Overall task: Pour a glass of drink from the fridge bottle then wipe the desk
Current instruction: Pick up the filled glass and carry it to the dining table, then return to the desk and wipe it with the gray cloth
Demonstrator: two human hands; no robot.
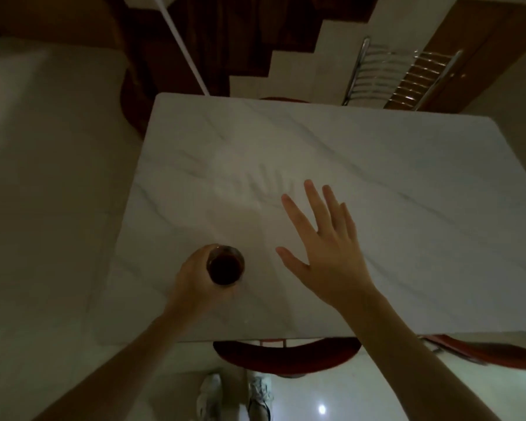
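A clear glass (226, 265) holding a dark drink stands on the white marble desk (377, 177) near its front left. My left hand (195, 278) is wrapped around the glass from the left side. My right hand (325, 244) hovers flat over the middle of the desk, fingers spread and palm down, holding nothing. No bottle and no cloth are in view.
A red chair (286, 357) is tucked under the desk's near edge, with another red seat (483, 350) at the right. A chrome chair back (401, 74) stands beyond the far edge, by dark wooden stairs (240, 34). My shoes (234, 396) are on glossy floor tiles.
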